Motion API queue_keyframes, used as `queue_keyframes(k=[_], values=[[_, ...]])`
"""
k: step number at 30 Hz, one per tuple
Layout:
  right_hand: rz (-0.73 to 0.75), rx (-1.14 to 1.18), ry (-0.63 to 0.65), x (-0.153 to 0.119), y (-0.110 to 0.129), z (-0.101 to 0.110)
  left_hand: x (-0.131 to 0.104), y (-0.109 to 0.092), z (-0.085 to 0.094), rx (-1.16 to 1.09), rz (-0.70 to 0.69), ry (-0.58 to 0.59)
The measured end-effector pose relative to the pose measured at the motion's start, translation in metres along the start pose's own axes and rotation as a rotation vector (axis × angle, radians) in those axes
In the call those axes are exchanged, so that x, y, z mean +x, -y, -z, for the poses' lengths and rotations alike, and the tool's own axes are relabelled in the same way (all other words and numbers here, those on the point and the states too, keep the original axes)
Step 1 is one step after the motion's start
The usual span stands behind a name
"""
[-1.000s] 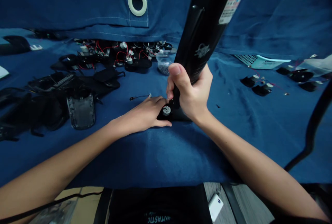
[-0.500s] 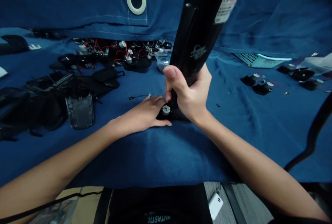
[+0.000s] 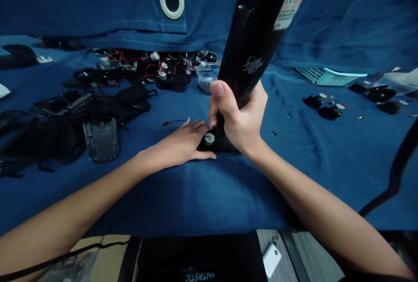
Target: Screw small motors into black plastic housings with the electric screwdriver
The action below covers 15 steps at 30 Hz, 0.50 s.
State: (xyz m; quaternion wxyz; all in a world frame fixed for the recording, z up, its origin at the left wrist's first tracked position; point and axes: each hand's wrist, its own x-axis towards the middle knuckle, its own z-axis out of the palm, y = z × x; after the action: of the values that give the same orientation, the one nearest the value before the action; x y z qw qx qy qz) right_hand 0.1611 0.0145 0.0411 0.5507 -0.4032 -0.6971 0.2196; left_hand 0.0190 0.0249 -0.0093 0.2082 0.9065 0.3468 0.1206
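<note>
My right hand [image 3: 243, 118] is wrapped round a thick black cylindrical tool [image 3: 256, 42] with a white label; it leans up and to the right. Its lower end meets a dark part [image 3: 228, 144] on the blue cloth, and the contact point is hidden behind my fingers. My left hand [image 3: 191, 140] grips the left end of that dark part, thumb on the near side and fingers on the far side. Between thumb and fingers shows a round silvery piece [image 3: 209, 138]. A short thin cable [image 3: 176, 121] lies just beyond my left hand.
Black housings [image 3: 102, 139] and parts with red wires [image 3: 160, 70] lie at the left and back. A clear tub [image 3: 206, 77] of small bits stands behind my hands. At the right are a teal basket [image 3: 336, 77], small black parts [image 3: 329, 111] and a black cable [image 3: 396, 173].
The black tool has tilted slightly to the right, and my right hand has shifted a little with it. My left hand keeps its place on the dark part.
</note>
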Motion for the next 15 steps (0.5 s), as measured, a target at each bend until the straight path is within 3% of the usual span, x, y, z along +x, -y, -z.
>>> queue_keyframes(k=[8,15], values=[[-0.057,-0.013,-0.066,-0.0018,0.003,-0.0013,0.0,0.0009,0.0006,-0.006,-0.002,0.001],[-0.047,-0.01,0.127,0.0008,0.0034,0.0045,0.0,0.0003,0.0014,0.011,-0.009,-0.002]])
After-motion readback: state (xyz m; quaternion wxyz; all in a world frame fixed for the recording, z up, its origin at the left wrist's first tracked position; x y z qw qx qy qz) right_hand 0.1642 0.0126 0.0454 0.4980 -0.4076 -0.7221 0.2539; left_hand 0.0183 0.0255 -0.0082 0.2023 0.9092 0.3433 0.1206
